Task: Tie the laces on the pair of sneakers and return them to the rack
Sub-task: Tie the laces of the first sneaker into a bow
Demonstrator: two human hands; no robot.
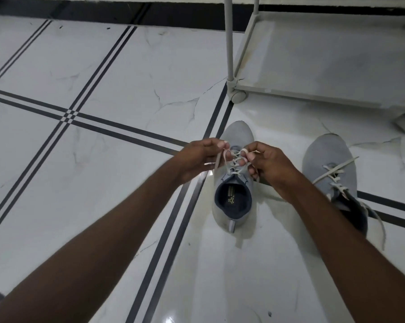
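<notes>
Both hands [234,159] on sneaker laces [231,163]

1. Two sneakers side by side on the floor [103,206]: left sneaker [234,206] under both hands, right sneaker [332,164] well apart.
2. Rack [313,66] behind them, on the floor.
3. Left hand [196,159] and right hand [269,162] above the left sneaker's laces [231,164].

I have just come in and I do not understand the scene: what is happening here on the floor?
A person is tying the laces of the nearer grey sneaker, left hand and right hand each pinching a lace. The other sneaker lies beside it, laces still loose. Both are on the tiled floor, in front of the rack.
</notes>
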